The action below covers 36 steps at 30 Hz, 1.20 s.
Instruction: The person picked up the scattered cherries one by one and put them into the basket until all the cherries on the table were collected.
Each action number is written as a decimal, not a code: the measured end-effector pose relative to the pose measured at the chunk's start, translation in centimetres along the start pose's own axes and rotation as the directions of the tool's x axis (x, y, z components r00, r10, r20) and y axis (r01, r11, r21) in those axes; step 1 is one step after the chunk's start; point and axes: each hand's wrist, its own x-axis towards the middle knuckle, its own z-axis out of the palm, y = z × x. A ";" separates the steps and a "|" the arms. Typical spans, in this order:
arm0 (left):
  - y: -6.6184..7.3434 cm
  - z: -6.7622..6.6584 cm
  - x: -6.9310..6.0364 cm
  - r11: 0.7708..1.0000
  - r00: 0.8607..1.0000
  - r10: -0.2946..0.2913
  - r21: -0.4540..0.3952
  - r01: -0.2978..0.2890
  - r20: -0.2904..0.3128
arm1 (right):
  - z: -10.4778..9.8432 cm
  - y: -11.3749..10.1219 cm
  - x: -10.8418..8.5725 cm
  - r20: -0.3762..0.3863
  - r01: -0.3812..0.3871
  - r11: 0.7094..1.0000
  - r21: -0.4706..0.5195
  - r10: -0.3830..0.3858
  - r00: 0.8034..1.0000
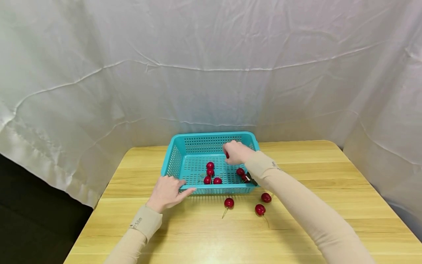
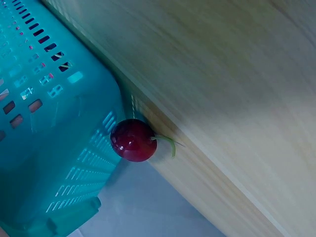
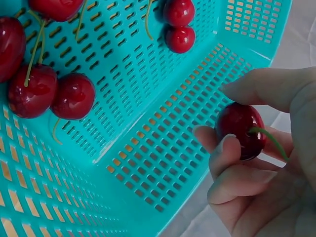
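Note:
A turquoise plastic basket (image 1: 215, 189) with slotted walls stands on the wooden table, several dark red cherries inside it. At its front left corner my left hand (image 1: 169, 192) grips the rim, thumb along the outside of the front wall. Over the right half of the basket my right hand (image 1: 238, 152) pinches a cherry (image 3: 240, 129) between thumb and fingers, its green stem pointing toward the palm in the right wrist view. Below that hand lie cherries (image 3: 73, 96) near one wall and a pair (image 3: 179, 38) farther off.
Outside the basket's front wall, a stemmed cherry (image 1: 229, 202) lies on the table (image 1: 211, 238). Two more cherries, one nearer me (image 1: 260, 209) and another farther back (image 1: 266, 197), sit to the right, by the right forearm. A pale cloth (image 1: 211, 91) hangs behind the table.

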 end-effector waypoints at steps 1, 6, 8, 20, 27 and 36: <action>0.0 0.0 0.0 1.000 1.000 0.001 0.000 -0.001 0.000 | 0.0 0.0 0.0 0.003 0.003 1.000 -0.001 -0.003 1.000; 0.0 0.1 0.0 1.000 1.000 0.002 0.004 -0.002 -0.006 | 0.0 -0.1 -0.2 0.038 -0.004 1.000 -0.014 0.004 0.999; 0.0 0.1 0.0 1.000 1.000 0.003 0.005 -0.003 -0.008 | 0.1 0.0 -0.2 0.051 -0.015 1.000 -0.020 0.016 0.999; 0.0 -0.1 0.0 1.000 1.000 0.009 0.017 -0.009 0.003 | 0.1 0.0 -0.2 0.067 -0.011 1.000 -0.018 0.012 0.998; -0.1 0.0 0.0 1.000 1.000 0.008 0.022 -0.008 0.005 | -0.2 -0.1 -0.8 0.054 -0.023 1.000 -0.002 0.023 0.998; 0.0 0.1 0.0 1.000 1.000 0.011 0.013 -0.011 -0.008 | -0.3 0.2 -1.2 0.027 -0.037 0.999 0.015 0.036 0.999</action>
